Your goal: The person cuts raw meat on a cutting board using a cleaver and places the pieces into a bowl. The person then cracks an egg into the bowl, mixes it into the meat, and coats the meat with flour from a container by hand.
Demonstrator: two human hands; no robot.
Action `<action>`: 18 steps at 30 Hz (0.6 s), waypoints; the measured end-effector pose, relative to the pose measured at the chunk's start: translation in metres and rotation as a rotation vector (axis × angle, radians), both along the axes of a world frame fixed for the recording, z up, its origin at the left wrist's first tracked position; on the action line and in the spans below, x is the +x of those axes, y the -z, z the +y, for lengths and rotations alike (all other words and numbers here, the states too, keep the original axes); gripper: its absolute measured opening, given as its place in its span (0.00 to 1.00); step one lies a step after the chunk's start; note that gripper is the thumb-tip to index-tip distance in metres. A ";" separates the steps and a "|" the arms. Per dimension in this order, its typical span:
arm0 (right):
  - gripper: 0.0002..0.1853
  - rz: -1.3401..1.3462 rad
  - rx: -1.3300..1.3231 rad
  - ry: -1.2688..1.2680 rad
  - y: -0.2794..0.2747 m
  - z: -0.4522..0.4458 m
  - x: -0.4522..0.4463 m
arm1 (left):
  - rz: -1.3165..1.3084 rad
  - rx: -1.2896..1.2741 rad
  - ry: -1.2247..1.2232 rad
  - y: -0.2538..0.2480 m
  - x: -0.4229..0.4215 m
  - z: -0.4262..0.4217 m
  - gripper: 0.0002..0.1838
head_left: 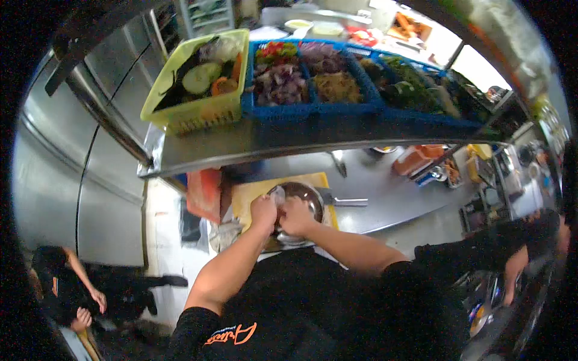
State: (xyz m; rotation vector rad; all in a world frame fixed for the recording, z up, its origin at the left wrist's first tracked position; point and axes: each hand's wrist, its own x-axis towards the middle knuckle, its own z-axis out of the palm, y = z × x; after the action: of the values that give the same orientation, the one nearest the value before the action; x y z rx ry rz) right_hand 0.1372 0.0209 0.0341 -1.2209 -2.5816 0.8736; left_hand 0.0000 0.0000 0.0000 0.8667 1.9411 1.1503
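Note:
Both hands are over a round metal bowl (pixel 312 194) that rests on a yellow cutting board (pixel 244 191). My left hand (pixel 264 212) is closed at the bowl's left side, beside a whitish, see-through piece that looks like plastic (pixel 277 195). Close to it, inside the bowl's outline, my right hand (pixel 295 215) has bent fingers that are blurred. What the right fingers hold, if anything, is hidden. Dark contents show in the bowl, too unclear to name. A flat metal utensil (pixel 350 202) lies right of the bowl.
Above the counter (pixel 385 210), a metal shelf (pixel 265 141) carries a yellow-green basket (pixel 198 120) and blue baskets (pixel 280 111) of vegetables. A red container (pixel 205 194) stands left of the board. One person (pixel 60 289) is at lower left, another's arm (pixel 515 274) at right.

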 end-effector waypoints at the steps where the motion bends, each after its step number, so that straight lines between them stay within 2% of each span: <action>1: 0.20 -0.073 0.053 0.015 0.003 0.002 0.000 | -0.150 0.029 -0.026 -0.013 0.006 0.005 0.08; 2: 0.18 -0.145 0.100 0.034 0.006 0.007 0.001 | -0.299 0.047 -0.046 -0.014 0.012 0.011 0.09; 3: 0.18 -0.135 0.147 0.080 -0.023 0.001 -0.024 | -0.290 0.091 0.003 -0.035 -0.012 0.008 0.09; 5: 0.16 -0.200 0.053 0.188 -0.025 -0.012 -0.015 | -0.494 0.246 0.012 -0.015 0.002 -0.001 0.09; 6: 0.16 -0.193 0.103 0.226 -0.026 -0.010 -0.012 | -0.452 0.120 0.055 -0.033 0.003 0.002 0.08; 8: 0.14 -0.233 0.154 0.294 -0.030 0.015 0.002 | -0.479 0.120 0.127 -0.035 0.024 0.030 0.08; 10: 0.12 -0.193 0.093 0.320 -0.017 -0.001 -0.024 | -0.416 0.024 0.144 -0.044 0.001 0.006 0.08; 12: 0.13 -0.337 -0.009 0.395 -0.007 0.021 -0.016 | -0.371 0.007 0.104 -0.061 0.012 0.016 0.09; 13: 0.13 -0.319 -0.030 0.392 0.014 0.021 -0.020 | -0.350 -0.011 0.101 -0.053 0.005 0.004 0.09; 14: 0.15 -0.266 0.111 0.413 0.034 0.041 -0.006 | -0.200 0.107 0.194 -0.037 0.012 0.010 0.09; 15: 0.16 -0.210 0.235 0.419 0.051 0.050 0.001 | -0.156 0.155 0.244 -0.029 0.010 0.010 0.09; 17: 0.19 -0.173 0.194 0.418 0.045 0.050 0.001 | -0.069 0.257 0.336 -0.014 0.008 0.010 0.09; 18: 0.19 -0.044 0.160 0.487 0.025 0.044 0.004 | -0.041 0.217 0.322 -0.024 0.009 0.010 0.10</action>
State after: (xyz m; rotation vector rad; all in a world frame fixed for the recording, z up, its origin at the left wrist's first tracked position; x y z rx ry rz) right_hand 0.1408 0.0651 0.0094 -1.7204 -2.1732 0.5331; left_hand 0.0095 0.0098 0.0239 1.2103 1.5902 1.1841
